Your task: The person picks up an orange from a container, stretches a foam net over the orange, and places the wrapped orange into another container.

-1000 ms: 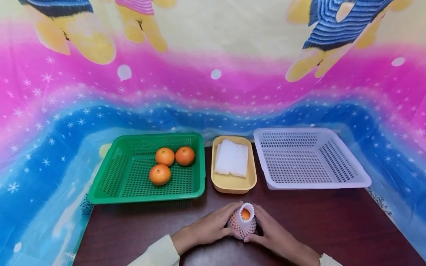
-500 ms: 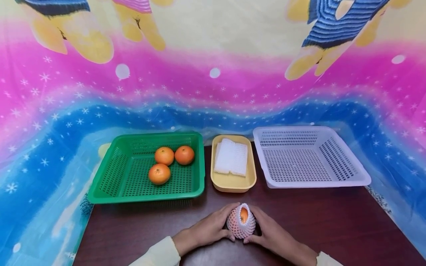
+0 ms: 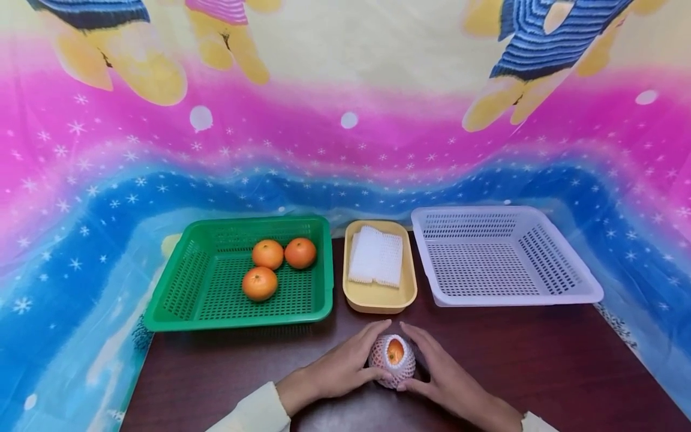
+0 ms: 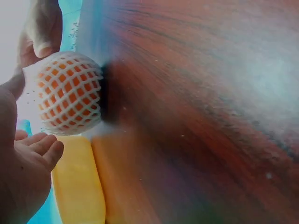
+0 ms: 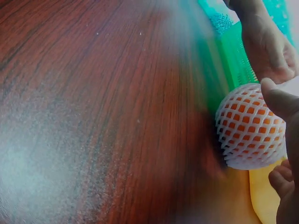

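On the table in the head view stands an orange (image 3: 396,353) wearing a white foam net sleeve (image 3: 402,378), its top showing through the sleeve's round opening. My left hand (image 3: 345,365) curves loosely along its left side, the thumb at the net's near side. Opposite it, my right hand (image 3: 450,375) has straight, spread fingers and its thumb tip at the net. Both wrist views show gaps between the fingers and the netted orange (image 4: 70,93). In the right wrist view, the right thumb (image 5: 280,100) overlaps the net's upper edge.
A green basket (image 3: 237,324) with three bare oranges (image 3: 260,284) stands at the back left. Flat white foam nets (image 3: 375,257) lie in a yellow tray (image 3: 378,305) at the middle. At the back right is a white basket (image 3: 518,300). A printed cloth hangs behind.
The net's raised collar has gone down and its opening has widened around the orange's top. The fingers of both hands have moved off the fruit's far side.
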Motion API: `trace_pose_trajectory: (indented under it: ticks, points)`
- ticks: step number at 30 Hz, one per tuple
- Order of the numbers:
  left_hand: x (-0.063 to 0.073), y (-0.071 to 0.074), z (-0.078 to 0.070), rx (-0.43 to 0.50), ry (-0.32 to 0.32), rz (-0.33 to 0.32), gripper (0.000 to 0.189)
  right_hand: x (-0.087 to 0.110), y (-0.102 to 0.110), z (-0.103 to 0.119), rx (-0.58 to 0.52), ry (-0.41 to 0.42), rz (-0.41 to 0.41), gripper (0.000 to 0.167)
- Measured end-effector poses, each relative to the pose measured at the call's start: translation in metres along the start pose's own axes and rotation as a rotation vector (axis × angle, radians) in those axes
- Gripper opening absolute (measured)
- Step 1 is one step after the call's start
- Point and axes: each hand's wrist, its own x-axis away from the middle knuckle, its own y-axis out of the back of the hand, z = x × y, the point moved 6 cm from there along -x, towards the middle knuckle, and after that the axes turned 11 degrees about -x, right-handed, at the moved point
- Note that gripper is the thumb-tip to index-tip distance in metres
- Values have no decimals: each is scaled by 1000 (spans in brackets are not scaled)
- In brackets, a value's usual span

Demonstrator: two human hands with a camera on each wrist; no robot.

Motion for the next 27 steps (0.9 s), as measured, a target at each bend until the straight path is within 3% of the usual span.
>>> trace_pose_trajectory:
  ticks: [3,7,22,27]
  points:
    - [-3,0,-3,2,-38,-16,80,-1,1,2,-27,28,4,90]
    - [-3,-6,-1,-11,-71,-14,78,0,-1,0,-33,2,32,81]
    - [2,-23,17,71,-19,-10,96,8,-11,-13,-25,-79,128,93]
    - [3,-24,17,46,-18,12,96,8,-10,-12,-15,-112,141,96]
